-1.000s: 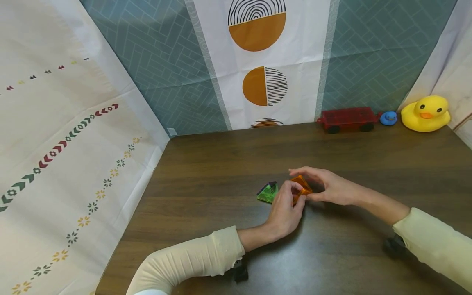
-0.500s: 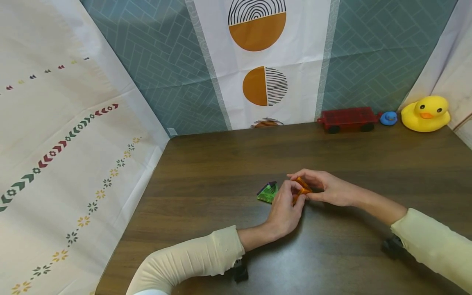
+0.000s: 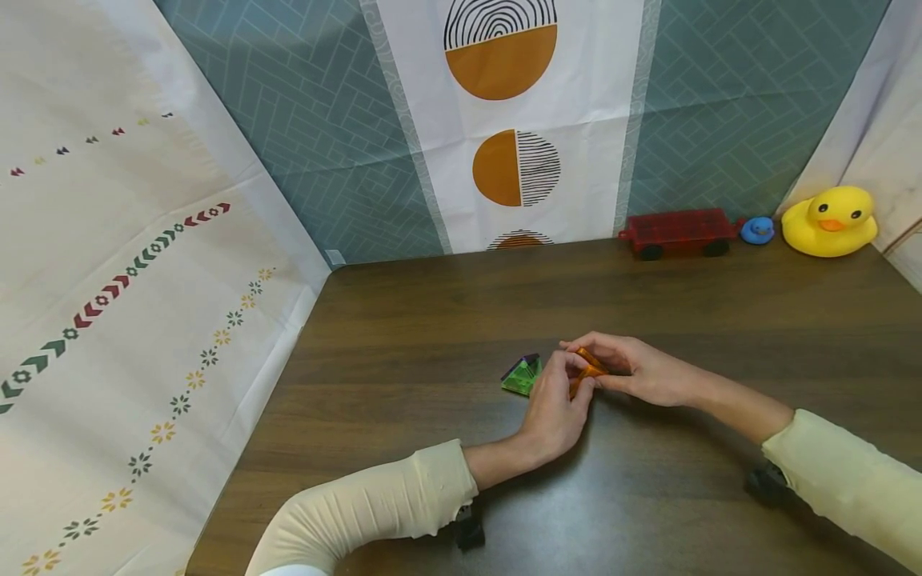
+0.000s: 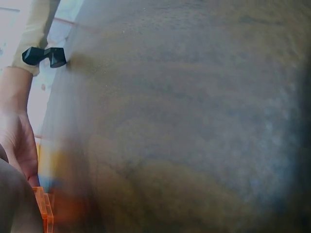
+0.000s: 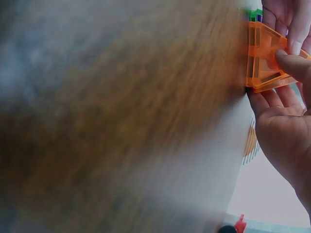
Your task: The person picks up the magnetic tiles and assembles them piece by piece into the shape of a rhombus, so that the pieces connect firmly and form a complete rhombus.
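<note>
Orange translucent pieces [image 3: 591, 371] stand on the wooden table between the two hands. My left hand [image 3: 553, 412] grips them from the left, fingers curled over the near side. From the right, my right hand [image 3: 644, 370] pinches them between thumb and fingers. In the right wrist view the orange pieces [image 5: 262, 56] show slanted frames meeting at an angle, with a thumb pressed on one face. The left wrist view shows only an edge of the orange pieces [image 4: 44, 208]. Just left of my left hand lies a green and purple translucent piece [image 3: 523, 375].
Along the table's back edge stand a red wagon with black wheels [image 3: 679, 234], a small blue duck [image 3: 758, 230] and a large yellow duck [image 3: 830, 222]. Patterned cloths [image 3: 533, 168] hang behind the table [image 3: 403, 320] and on its left side.
My right hand's fingers have closed in around the far side of the orange pieces, which stand closer together than before. My left hand has barely moved.
</note>
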{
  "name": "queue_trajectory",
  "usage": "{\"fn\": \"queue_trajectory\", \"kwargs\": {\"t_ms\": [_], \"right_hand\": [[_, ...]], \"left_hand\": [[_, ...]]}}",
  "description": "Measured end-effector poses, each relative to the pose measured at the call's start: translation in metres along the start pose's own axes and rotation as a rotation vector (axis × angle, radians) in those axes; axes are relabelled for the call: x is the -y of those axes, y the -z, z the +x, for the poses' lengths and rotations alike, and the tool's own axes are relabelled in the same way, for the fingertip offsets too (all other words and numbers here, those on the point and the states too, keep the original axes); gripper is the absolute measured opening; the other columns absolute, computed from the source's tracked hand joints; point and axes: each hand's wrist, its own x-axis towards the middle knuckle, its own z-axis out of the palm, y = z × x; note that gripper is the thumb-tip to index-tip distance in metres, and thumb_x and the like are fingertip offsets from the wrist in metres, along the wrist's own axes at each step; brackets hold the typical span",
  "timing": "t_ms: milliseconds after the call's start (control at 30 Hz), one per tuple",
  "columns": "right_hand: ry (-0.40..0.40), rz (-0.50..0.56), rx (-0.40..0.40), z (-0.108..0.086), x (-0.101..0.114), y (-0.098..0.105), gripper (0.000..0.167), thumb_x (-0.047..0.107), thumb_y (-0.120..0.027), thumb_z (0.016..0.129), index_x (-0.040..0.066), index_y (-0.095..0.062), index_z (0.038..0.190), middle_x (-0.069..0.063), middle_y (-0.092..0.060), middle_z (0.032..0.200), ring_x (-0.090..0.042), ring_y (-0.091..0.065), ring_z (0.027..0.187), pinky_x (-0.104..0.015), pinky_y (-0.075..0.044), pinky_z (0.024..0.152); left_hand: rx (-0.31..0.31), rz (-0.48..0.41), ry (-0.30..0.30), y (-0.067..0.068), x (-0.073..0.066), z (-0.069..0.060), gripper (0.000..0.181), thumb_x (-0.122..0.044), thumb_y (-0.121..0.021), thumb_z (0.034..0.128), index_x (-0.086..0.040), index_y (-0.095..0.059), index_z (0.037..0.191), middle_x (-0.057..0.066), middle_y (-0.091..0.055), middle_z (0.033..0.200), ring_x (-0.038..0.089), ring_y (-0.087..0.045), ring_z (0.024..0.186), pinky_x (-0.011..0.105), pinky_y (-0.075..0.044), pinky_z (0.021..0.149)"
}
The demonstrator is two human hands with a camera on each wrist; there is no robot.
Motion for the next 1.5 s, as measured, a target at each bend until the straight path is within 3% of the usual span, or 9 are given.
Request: {"fn": "queue_trajectory", "kwargs": {"t_ms": [167,733,1500], "right_hand": [[-0.011,-0.023,-0.007,0.001,0.004,-0.002,0.049,0.0,-0.065,0.104,0.01,-0.052,0.151,-0.016,-0.06,0.149,-0.03,-0.06,0.133,-0.022,-0.048,0.106],[-0.001,-0.057,-0.026,0.002,0.006,-0.006,0.047,-0.001,-0.066,0.103,0.008,-0.055,0.147,-0.016,-0.06,0.149,-0.026,-0.063,0.131,-0.02,-0.048,0.106],[-0.035,-0.114,-0.061,0.002,0.008,-0.007,0.045,-0.001,-0.069,0.101,0.011,-0.058,0.143,-0.014,-0.062,0.149,-0.03,-0.064,0.13,-0.02,-0.047,0.105]], "left_hand": [[0.001,0.005,0.005,0.001,0.002,0.0,0.019,-0.013,-0.069,0.1053,-0.01,-0.058,0.121,0.005,-0.065,0.117,0.013,-0.064,0.11,0.027,-0.052,0.097],[0.018,-0.014,0.062,0.003,-0.001,0.0,0.018,-0.008,-0.066,0.1058,-0.009,-0.058,0.121,0.004,-0.063,0.116,0.011,-0.061,0.106,0.026,-0.051,0.093],[0.043,-0.068,0.164,0.006,-0.009,-0.004,0.03,-0.009,-0.07,0.1024,-0.008,-0.056,0.129,0.006,-0.061,0.128,0.018,-0.061,0.117,0.032,-0.052,0.103]]}}
